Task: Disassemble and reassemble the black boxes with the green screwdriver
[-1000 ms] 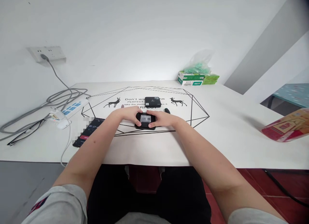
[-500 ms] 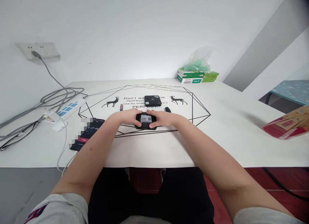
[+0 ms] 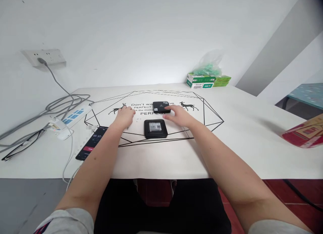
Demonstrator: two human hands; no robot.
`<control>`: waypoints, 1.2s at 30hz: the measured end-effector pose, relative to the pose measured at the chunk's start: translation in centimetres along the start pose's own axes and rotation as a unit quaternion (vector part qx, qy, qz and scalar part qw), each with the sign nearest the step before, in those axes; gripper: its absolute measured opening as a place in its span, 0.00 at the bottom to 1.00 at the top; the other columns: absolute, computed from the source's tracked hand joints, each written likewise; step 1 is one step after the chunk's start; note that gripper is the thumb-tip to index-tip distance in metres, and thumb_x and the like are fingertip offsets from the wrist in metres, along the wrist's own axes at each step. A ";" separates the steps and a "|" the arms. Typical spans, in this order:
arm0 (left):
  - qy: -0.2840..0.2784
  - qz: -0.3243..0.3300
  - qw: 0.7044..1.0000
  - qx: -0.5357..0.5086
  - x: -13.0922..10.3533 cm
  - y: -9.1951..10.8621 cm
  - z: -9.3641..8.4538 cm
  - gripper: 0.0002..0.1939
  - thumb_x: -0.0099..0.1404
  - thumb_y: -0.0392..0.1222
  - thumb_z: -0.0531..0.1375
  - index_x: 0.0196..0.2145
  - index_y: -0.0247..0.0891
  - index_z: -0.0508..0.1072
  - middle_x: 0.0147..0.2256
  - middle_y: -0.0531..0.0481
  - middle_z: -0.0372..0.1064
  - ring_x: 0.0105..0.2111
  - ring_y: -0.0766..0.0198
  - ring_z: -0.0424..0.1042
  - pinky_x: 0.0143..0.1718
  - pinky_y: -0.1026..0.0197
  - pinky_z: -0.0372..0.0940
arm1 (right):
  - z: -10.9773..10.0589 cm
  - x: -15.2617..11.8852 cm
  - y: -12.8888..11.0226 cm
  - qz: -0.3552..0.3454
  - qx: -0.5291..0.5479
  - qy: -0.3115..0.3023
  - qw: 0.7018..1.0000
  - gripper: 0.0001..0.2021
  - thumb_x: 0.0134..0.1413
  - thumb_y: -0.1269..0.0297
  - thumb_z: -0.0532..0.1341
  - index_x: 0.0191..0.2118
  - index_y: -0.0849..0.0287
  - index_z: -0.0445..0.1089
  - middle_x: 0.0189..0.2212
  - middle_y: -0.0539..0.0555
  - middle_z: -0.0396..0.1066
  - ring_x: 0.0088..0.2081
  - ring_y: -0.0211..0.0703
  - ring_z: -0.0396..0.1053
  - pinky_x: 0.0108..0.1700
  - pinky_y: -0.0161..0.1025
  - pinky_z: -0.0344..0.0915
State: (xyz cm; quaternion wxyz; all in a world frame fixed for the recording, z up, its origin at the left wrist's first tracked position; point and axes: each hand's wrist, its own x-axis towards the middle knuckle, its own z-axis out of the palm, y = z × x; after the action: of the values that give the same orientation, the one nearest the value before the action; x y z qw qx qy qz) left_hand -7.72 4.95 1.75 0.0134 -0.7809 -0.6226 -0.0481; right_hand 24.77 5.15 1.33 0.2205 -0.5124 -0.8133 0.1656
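A square black device [image 3: 155, 129] with a white label lies flat on the table, between my hands and touched by neither. Beyond it rests a second black box [image 3: 160, 107], partly behind my right fingertips. My left hand [image 3: 125, 116] is low over the table by the left deer print, palm down, fingers apart and bent. The small pinkish item seen there earlier is hidden beneath it. My right hand [image 3: 178, 115] has its thumb and fingers apart beside the second box; whether it touches the box I cannot tell. It covers the small black item's spot.
On the left lie a phone [image 3: 92, 143] showing a timer, a power strip [image 3: 75, 114] and coiled grey cables [image 3: 63, 103]. Green boxes [image 3: 202, 81] under a plastic bag stand at the back right. A red and yellow package [image 3: 304, 133] is at the right edge.
Both hands have let go of the labelled black device, which stays on the table. The left hand moved left and away from me; the right hand moved right and away. The view shifted slightly.
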 end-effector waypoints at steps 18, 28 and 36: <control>-0.007 0.015 0.999 -0.040 0.8 2.0 1.9 0.16 0.77 0.42 0.53 0.43 0.38 0.81 0.49 0.34 0.79 0.55 0.41 0.74 0.62 0.39 0.63 | 0.8 0.3 0.6 0.255 -0.153 -0.056 0.953 0.25 0.69 0.47 0.60 0.61 0.61 0.74 0.61 0.71 0.75 0.58 0.65 0.78 0.52 0.53 0.77; -0.027 0.123 0.982 -0.144 -0.9 4.6 0.6 0.11 0.77 0.40 0.53 0.40 0.42 0.76 0.49 0.43 0.77 0.55 0.48 0.74 0.67 0.40 0.62 | 0.8 0.4 0.6 0.251 -0.153 -0.056 0.954 0.26 0.70 0.47 0.58 0.61 0.61 0.74 0.62 0.72 0.73 0.56 0.66 0.78 0.52 0.56 0.77; -0.009 0.135 0.984 -0.112 -0.8 5.0 0.5 0.14 0.76 0.37 0.53 0.39 0.41 0.79 0.47 0.41 0.77 0.54 0.46 0.74 0.62 0.44 0.65 | 0.9 0.4 0.8 0.252 -0.154 -0.061 0.953 0.26 0.71 0.47 0.57 0.62 0.61 0.73 0.63 0.72 0.72 0.57 0.67 0.78 0.52 0.57 0.77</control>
State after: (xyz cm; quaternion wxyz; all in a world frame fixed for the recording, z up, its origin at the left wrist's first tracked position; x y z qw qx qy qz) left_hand -2.96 3.06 1.34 -0.0736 -0.8549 -0.5021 -0.1084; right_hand 24.72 5.84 0.23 0.0404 -0.7176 -0.6850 0.1196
